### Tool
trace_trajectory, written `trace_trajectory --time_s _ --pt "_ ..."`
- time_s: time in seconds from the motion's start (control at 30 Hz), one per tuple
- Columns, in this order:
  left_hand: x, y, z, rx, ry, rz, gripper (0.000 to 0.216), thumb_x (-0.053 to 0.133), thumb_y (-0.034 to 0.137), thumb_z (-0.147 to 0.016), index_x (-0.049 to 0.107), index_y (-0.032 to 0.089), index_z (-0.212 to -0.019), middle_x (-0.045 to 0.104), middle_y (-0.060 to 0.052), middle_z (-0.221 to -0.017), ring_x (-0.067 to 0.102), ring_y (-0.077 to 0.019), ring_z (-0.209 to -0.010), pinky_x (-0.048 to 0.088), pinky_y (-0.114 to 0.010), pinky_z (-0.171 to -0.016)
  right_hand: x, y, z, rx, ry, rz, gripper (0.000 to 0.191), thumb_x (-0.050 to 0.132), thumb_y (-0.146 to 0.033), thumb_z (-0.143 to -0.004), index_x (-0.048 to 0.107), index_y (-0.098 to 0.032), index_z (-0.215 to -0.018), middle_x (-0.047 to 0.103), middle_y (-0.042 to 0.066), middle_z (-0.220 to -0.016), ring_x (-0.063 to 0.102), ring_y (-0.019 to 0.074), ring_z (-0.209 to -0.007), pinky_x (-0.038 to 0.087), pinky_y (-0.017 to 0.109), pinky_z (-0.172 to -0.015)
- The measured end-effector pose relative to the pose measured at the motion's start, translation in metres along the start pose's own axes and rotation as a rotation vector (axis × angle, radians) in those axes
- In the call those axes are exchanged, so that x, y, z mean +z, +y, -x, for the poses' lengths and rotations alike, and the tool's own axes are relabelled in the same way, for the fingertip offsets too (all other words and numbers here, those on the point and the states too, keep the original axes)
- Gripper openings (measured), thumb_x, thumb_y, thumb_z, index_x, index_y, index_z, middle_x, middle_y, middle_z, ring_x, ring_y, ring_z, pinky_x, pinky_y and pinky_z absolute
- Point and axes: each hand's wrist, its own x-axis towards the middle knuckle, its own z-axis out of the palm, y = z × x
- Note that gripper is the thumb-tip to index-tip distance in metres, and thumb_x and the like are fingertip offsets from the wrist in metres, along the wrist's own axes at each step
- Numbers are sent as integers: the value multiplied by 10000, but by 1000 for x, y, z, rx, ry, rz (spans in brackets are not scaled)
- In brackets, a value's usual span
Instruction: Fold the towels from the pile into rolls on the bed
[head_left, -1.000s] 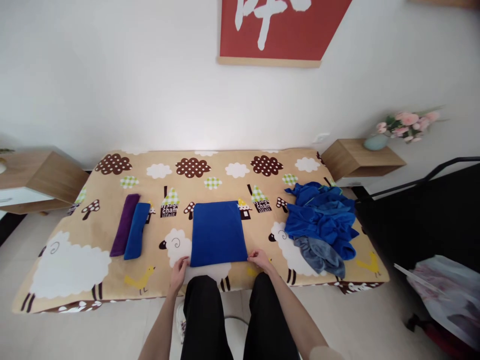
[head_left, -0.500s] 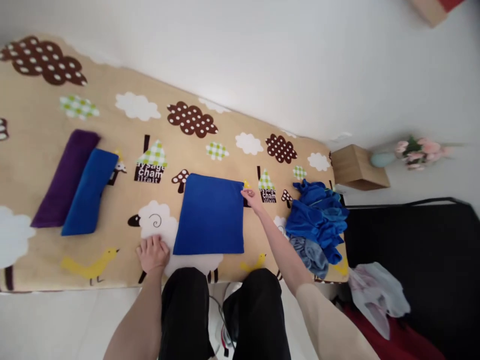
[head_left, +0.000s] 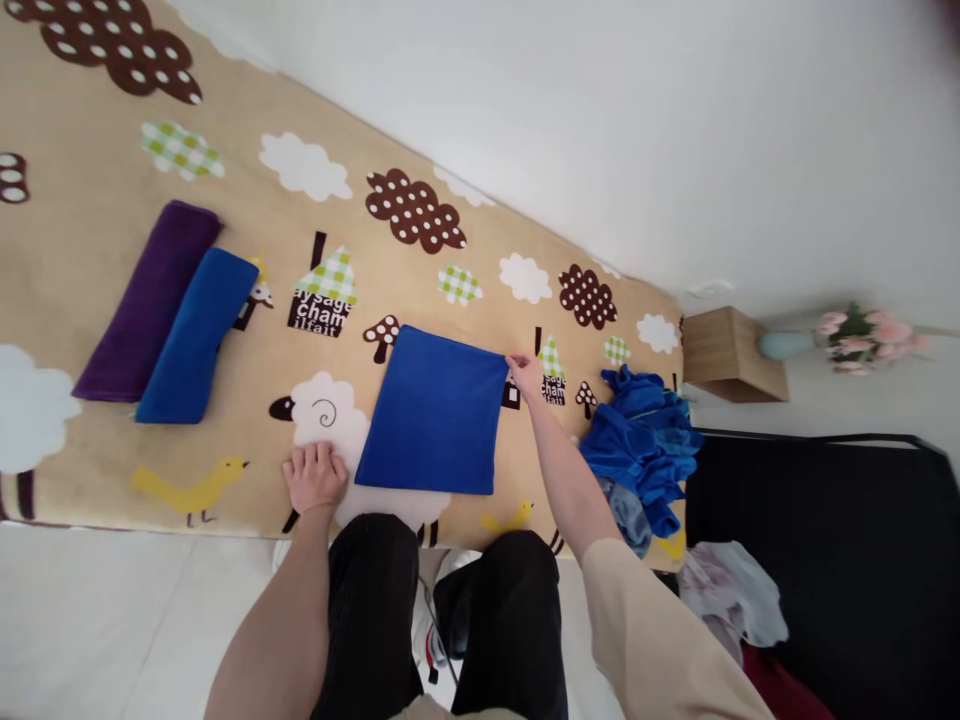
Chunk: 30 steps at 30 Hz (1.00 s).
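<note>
A blue cloth (head_left: 435,415) lies flat as a near square on the patterned bed cover (head_left: 247,380), just beyond my knees. My right hand (head_left: 525,376) pinches its far right corner between thumb and fingers. To the left of the cloth, my left hand (head_left: 315,477) rests palm down on the printed sheep, fingers spread a little and holding nothing. Further left, a folded purple cloth (head_left: 146,305) and a folded blue cloth (head_left: 196,340) lie side by side, the blue one partly over the purple.
At the bed's right end sits a crumpled heap of blue cloths (head_left: 641,440) with a grey-blue cloth (head_left: 626,515). Beyond it are a wooden box shelf (head_left: 731,355), a vase (head_left: 784,345) of pink flowers, a black surface (head_left: 825,540) and a plastic bag (head_left: 739,590). A white wall runs behind.
The view has tilted and shifted. My right hand stays at the cloth's far right corner, which appears slightly pulled outward. My left hand keeps its place on the sheep.
</note>
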Motion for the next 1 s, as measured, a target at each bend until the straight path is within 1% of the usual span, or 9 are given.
trace_trajectory --time_s 0.17,0.27,0.33,0.4,0.47,0.57,0.7,0.83,1.0 --pt "-1 1 1 12 -19 -23 260 492 259 -866 702 143 -966 640 -182 -948 523 -376 -1016 332 -488 -891 -1 -8 -2 -10 32 162 261 665 -334 -869 760 -103 -943 777 161 -964 707 251 -851 551 385 -874" --pt "-1 1 2 23 2 -42 254 489 252 -871 705 148 -955 647 -178 -934 531 -376 -997 340 -485 -864 9 -26 8 -91 48 351 277 601 -300 -916 755 -106 -1038 748 184 -1120 655 303 -1108 471 482 -1057" --pt "0 1 2 35 10 -60 255 480 251 -882 705 150 -946 650 -177 -923 538 -377 -983 344 -485 -848 22 -47 16 -225 55 434 307 543 -257 -951 736 -118 -1146 706 180 -1236 581 309 -1245 392 523 -1142" --pt "1 0 3 39 18 -63 254 474 252 -892 703 154 -937 650 -174 -915 545 -376 -973 346 -484 -841 43 -73 24 -400 -33 431 334 489 -231 -987 720 -140 -1210 687 155 -1280 558 283 -1275 375 499 -1169" --pt "2 0 3 34 25 -45 243 480 250 -891 701 159 -935 647 -170 -910 549 -372 -973 349 -484 -845 70 -102 29 -571 -200 387 339 461 -238 -1022 725 -166 -1221 692 121 -1272 573 249 -1254 401 442 -1163" --pt "2 0 3 23 21 -20 224 496 240 -881 699 163 -934 644 -169 -916 550 -369 -976 354 -487 -850 109 -139 32 -684 -390 368 325 480 -258 -1044 726 -197 -1247 694 93 -1274 583 224 -1248 432 397 -1145" --pt "-2 2 3 44 6 -62 238 483 238 -894 703 157 -938 652 -170 -919 552 -368 -962 356 -486 -836 142 -165 26 -592 -541 428 265 579 -226 -1007 746 -179 -1208 730 111 -1185 611 245 -1213 472 424 -1096" --pt "-4 4 3 54 0 -81 245 475 233 -899 705 155 -936 657 -167 -911 555 -365 -948 356 -479 -822 149 -170 18 -476 -662 367 230 645 -176 -952 759 -157 -1150 762 95 -1055 686 203 -1004 519 378 -998" --pt "-4 4 3 36 -1 -32 229 491 229 -888 704 156 -934 652 -171 -911 555 -363 -947 355 -480 -828 155 -172 14 -446 -625 290 191 642 -142 -922 767 -141 -1067 761 85 -984 671 175 -865 529 331 -905"
